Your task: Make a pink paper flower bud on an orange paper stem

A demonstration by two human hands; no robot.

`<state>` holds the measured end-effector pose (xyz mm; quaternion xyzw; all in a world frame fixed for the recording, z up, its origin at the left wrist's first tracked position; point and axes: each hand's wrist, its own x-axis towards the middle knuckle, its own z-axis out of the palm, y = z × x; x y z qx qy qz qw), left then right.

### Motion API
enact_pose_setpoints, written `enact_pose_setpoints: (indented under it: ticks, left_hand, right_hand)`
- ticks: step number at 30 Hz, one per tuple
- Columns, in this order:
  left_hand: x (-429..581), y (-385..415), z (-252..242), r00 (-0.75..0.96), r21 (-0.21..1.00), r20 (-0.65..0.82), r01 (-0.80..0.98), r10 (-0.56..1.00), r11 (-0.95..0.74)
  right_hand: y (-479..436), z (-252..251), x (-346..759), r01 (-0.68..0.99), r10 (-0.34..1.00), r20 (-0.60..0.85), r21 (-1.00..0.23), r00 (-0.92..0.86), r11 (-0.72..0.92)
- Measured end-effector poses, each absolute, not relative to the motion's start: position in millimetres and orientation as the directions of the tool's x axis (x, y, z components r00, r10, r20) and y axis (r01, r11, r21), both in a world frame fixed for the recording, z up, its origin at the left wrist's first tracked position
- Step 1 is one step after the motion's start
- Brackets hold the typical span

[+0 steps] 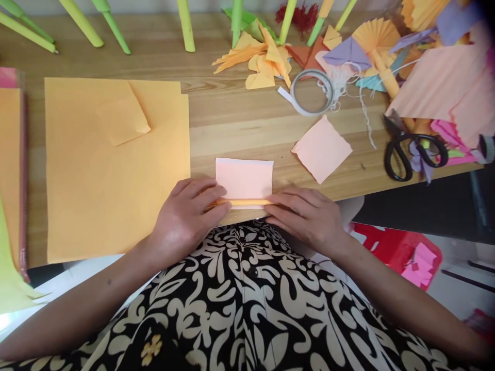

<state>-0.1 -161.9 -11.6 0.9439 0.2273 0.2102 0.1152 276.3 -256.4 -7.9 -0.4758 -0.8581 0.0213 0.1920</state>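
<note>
Closest in, a black-and-cream patterned dress (247,309) fills the bottom of the view. Just past it, at the near edge of the wooden table (232,118), a thin orange stick (243,202) is held flat at both ends. Its left end is covered by the curled fingers of the left hand (185,216), and its right end is pinned under the fingertips of the right hand (305,214). So both hands are closed lightly on it; the thumbs can't really be made out.

The stick is laid across the near edge of a small pale pink paper (244,178). That paper lies flat on the table right between the hands, dead centre.

Off to the left, a big orange sheet (96,196) is spread out, just beside the left hand, with a smaller folded orange piece (121,121) sitting on its upper part. To the right, a loose pink square (322,149) is lying tilted, clear of the hands.

Further right, black-handled scissors (406,149) are parked near the table edge, with a large pink sheet (444,87) draped behind them. A red bin (390,247) with pink scraps in it can be seen below the table on that side.

Mid-table, a tape ring (311,91) is lying flat with some white string (363,113) tangled beside it. Behind that, a heap of folded orange bits (263,62) and an orange paper fan (377,33) are piled up.

Along the far edge, several green rolled tubes (186,26) are lined up. Nothing is lying between the hands and the pink paper.
</note>
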Motion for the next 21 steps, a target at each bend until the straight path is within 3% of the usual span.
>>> enact_pose_setpoints:
  ticks: [5,21]
  left_hand:
    - [-1.5,-165.0,-10.9,0.809,0.33,0.341,0.375,0.48,-0.866]
    - [7.7,-180.5,-11.1,0.793,0.285,0.337,0.427,0.507,-0.858]
  right_hand:
    - [-263.6,-14.9,272.5,0.843,0.844,0.322,-0.192,-0.43,0.503]
    - [-269.1,-28.8,254.5,0.835,0.89,0.398,-0.392,-0.224,0.385]
